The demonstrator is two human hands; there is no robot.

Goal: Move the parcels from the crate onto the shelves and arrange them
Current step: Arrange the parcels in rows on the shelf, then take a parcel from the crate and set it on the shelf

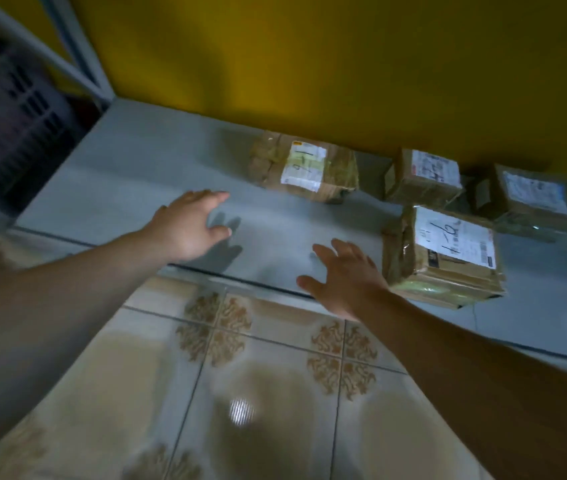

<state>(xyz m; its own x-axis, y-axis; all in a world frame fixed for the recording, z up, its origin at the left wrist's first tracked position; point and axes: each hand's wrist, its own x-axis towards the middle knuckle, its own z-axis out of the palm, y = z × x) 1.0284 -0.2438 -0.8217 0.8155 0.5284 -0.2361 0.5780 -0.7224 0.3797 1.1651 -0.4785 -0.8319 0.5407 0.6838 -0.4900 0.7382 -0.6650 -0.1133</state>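
The left hand (188,226) and right hand (344,275) spread wide, holding nothing, above the grey shelf (136,174), parcels (448,251) toward two o'clock.

bare shelf (157,174) left of parcels (304,166)

A pale grey shelf (129,174) carries four taped cardboard parcels, each bearing a white shipping label. The wide parcel (304,166) lies near the back edge; the middle parcel (422,176) and the far-right parcel (535,197) sit to its right along the back. The front parcel (445,252), marked by hand in black, rests near the shelf's front edge.
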